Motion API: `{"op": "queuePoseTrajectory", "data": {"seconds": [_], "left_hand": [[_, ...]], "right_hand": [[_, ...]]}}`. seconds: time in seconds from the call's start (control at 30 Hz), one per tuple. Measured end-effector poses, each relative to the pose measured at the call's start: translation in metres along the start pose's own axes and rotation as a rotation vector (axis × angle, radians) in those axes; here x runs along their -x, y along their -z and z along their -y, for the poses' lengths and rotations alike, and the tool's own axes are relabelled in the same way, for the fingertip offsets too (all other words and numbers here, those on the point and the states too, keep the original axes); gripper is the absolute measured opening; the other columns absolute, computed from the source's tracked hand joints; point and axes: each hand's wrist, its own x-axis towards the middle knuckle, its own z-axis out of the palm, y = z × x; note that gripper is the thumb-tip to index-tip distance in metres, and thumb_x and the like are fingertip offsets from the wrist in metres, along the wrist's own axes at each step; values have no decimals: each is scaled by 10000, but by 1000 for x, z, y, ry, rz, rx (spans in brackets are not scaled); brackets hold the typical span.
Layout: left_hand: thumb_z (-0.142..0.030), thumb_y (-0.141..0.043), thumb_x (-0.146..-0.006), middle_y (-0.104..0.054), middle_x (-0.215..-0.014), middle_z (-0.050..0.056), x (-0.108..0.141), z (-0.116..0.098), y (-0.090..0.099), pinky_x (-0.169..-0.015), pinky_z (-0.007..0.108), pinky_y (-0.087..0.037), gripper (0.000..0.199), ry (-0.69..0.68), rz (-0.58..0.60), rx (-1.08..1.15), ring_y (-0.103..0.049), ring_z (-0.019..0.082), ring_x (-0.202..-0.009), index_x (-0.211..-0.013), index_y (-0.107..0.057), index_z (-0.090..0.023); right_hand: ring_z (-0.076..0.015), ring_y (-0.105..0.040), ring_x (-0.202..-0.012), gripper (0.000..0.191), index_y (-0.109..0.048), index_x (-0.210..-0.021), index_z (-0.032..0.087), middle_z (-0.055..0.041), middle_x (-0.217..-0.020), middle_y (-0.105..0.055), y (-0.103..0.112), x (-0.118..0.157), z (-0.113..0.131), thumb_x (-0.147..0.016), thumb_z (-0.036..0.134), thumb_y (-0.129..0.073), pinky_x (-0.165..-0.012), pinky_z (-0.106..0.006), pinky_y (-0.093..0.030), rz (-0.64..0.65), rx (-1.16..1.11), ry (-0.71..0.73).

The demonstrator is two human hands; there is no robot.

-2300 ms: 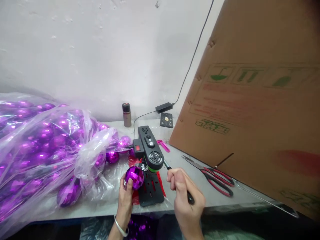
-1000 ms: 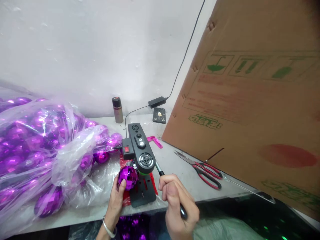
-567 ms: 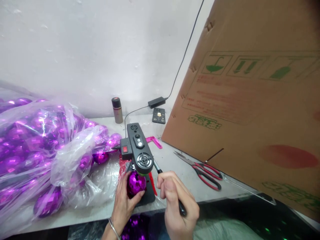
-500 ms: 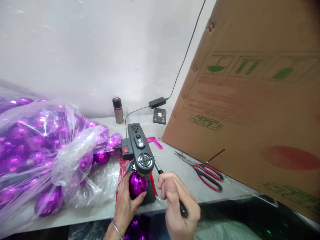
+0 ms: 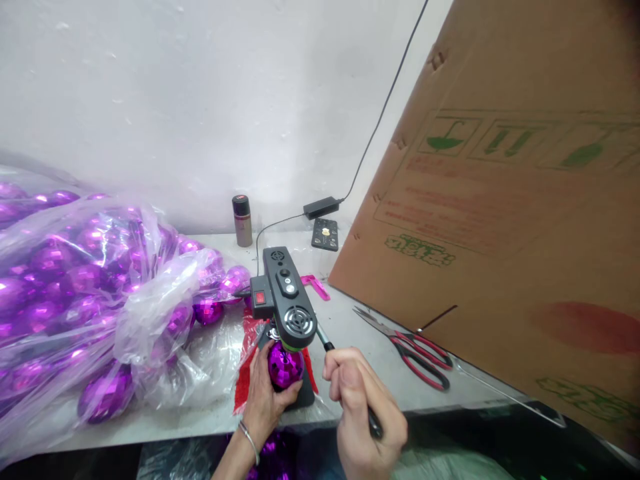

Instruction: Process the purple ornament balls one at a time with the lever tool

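Note:
My left hand point(image 5: 264, 387) is closed around a shiny purple mirrored ball point(image 5: 286, 367), thumb on its near side and fingers on its left. The ball sits right under the round front end of a black bench-top machine point(image 5: 289, 297) with a vented top and a red switch. A silver rod with a black-gripped handle point(image 5: 375, 423) comes out of the machine's right side. My right hand point(image 5: 367, 407) is wrapped round that lever, the thumb on top. Red material point(image 5: 245, 387) lies under the machine's base. Where the ball meets the machine is partly hidden.
Clear plastic bags full of purple balls point(image 5: 100, 267) cover the left. Red-and-black scissors point(image 5: 415, 350) lie at right before a large cardboard box point(image 5: 500, 233). Behind stand a dark-capped bottle point(image 5: 242, 223), a power adapter point(image 5: 321, 207) and a black flat case point(image 5: 325, 235).
The whole view has shifted a little, so things sit slightly further right. Both hands keep the same hold on the ball and the lever.

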Motion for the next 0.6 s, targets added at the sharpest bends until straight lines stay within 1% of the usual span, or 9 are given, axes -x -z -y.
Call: {"op": "queuePoseTrajectory", "data": {"seconds": [0.1,0.3,0.43,0.6], "left_hand": [[-462,-882,-742,-740,-1427,210,0,1,-2,-1256,747,-465,827,-7,4,-30,-659,484,-1420,-1469,-619,-169],[-451,-878,-750,-751,-1402,221,2,6,-4,-1202,740,-516,804,-61,-21,-59,-690,488,-1369,-1456,-631,-159],[-423,-860,-766,-769,-1377,206,2,3,-4,-1166,708,-556,769,-91,-25,-79,-724,464,-1318,-1454,-633,-166],[-406,-847,-760,-773,-1388,206,0,-1,-4,-1150,697,-575,756,-116,-25,-83,-732,460,-1315,-1445,-630,-170]], "right_hand": [[-122,-587,-601,373,-532,-785,224,17,-705,-562,-1,10,-8,-1135,101,-489,-561,-277,-424,-20,0,13],[-165,-631,-631,380,-547,-774,233,26,-643,-545,-4,31,-28,-1140,150,-486,-595,-303,-446,-106,-38,29],[-152,-615,-621,401,-529,-749,232,34,-628,-517,-8,32,-30,-1146,181,-502,-571,-285,-413,-156,-49,24],[-151,-587,-581,434,-516,-713,230,40,-603,-485,-14,28,-26,-1146,206,-523,-542,-283,-388,-211,-34,41]]}}
